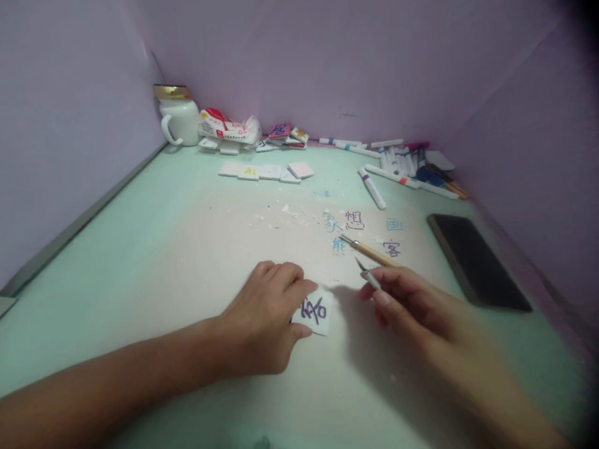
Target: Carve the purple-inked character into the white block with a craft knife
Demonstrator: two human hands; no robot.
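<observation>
My left hand [269,318] is closed around a small white square piece [324,325], gripping it between thumb and fingers on the table. A purple character, turned sideways, is written on the piece, and its left part is hidden by the hand. In my right hand [407,312], thumb and fingers pinch a craft knife [373,279]. Its blade points up and left, apart from the piece. Just beyond the right hand is a wooden-handled carving tool [369,252] with a metal tip. Its far end is covered by the hand; it seems to lie on the table.
White shavings [287,211] and blue and purple written characters [354,221] mark the table [196,249]. A dark phone [477,262] lies at right. Markers [372,188] are heaped back right. White blocks [257,172], a plastic packet [229,126] and a mug [182,123] stand along the back.
</observation>
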